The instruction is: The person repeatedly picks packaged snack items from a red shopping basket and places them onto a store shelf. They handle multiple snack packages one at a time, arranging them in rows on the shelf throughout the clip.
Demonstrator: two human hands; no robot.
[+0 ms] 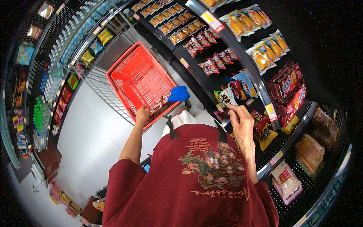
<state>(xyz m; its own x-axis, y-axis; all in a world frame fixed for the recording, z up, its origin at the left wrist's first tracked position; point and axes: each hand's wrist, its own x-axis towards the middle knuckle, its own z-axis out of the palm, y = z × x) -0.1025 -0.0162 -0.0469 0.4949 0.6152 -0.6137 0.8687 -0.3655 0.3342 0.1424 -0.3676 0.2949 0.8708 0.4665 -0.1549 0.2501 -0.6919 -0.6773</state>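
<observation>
My left hand (142, 115) is curled around a patterned handle bar (159, 105) of the shopping cart, across the near end of a red plastic basket (141, 69). The basket sits in the wire cart, and no goods show inside it. A bright blue piece (178, 93) is at the bar's right end. On the right, my right hand (242, 120) reaches to the shelf. Its thumb and forefinger are at the lower edge of a white snack packet (227, 97) with dark lettering. Whether they pinch the packet cannot be made out.
Beside the white packet stand a red bag (237, 89) and a light blue bag (246, 83). A shelf rail (235, 51) with price tags runs above the hand. Wrapped bread (239, 24) fills upper shelves. Water bottles (75, 48) line the left shelving, beyond the pale floor (93, 122).
</observation>
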